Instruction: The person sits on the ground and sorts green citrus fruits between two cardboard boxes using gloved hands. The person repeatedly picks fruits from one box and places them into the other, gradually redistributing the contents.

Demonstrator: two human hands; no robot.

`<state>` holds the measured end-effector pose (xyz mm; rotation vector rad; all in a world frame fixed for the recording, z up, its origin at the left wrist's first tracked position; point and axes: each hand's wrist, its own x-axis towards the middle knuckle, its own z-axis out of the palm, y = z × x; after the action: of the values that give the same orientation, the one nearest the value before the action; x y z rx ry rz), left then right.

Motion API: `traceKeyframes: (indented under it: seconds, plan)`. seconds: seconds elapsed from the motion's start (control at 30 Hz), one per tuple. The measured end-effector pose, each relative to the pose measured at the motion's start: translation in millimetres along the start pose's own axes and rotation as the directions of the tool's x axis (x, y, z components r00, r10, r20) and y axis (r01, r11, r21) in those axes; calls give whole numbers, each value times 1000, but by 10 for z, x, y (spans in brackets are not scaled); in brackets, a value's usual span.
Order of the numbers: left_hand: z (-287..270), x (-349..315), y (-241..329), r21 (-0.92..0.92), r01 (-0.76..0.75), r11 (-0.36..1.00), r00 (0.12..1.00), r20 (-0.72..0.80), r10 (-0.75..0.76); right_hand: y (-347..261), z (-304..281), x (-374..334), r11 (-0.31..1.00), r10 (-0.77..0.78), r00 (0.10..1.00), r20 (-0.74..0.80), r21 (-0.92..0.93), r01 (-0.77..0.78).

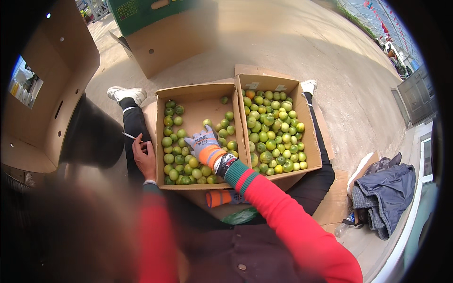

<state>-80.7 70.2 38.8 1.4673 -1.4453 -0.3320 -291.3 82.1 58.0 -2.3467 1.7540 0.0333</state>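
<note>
My left hand (144,154) is bare and rests by my left thigh, pinching a thin white cigarette (128,135) between its fingers. My right hand (206,143) wears a grey and orange knit glove and reaches into the left cardboard box (196,102). Its fingers are spread and touch the green tomatoes (175,160) there; no tomato shows in its grasp, though the palm side is hidden. Bare cardboard shows at the far end of this box. Beside it, the right cardboard box (311,146) is full of green tomatoes (273,127), a few tinged orange.
Another orange and grey glove (219,198) and green plastic (240,215) lie before my lap. A black bucket (92,132) and tall cardboard box (87,52) stand left. Ahead is a green and brown carton (174,47). A dark jacket (387,195) and plastic bottle (343,227) lie right.
</note>
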Motion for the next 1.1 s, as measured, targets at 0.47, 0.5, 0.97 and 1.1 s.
traceKeyframes:
  seconds: [0.47,0.5,0.97,1.1]
  plan:
    - [-52,-26,-77,1,11,1000,1000,0,-11,480,-563,-881,907,215,784,-582,416,60]
    - [-95,-31,-107,22,10,1000,1000,-6,-10,659,-588,-984,913,296,744,-599,407,-35]
    - [-81,-21,-12,4,82,997,996,14,-82,304,-300,-514,999,5,922,-386,46,14]
    - [-6,-10,13,-8,43,999,999,7,-43,244,-31,-157,927,94,995,21,-366,-80]
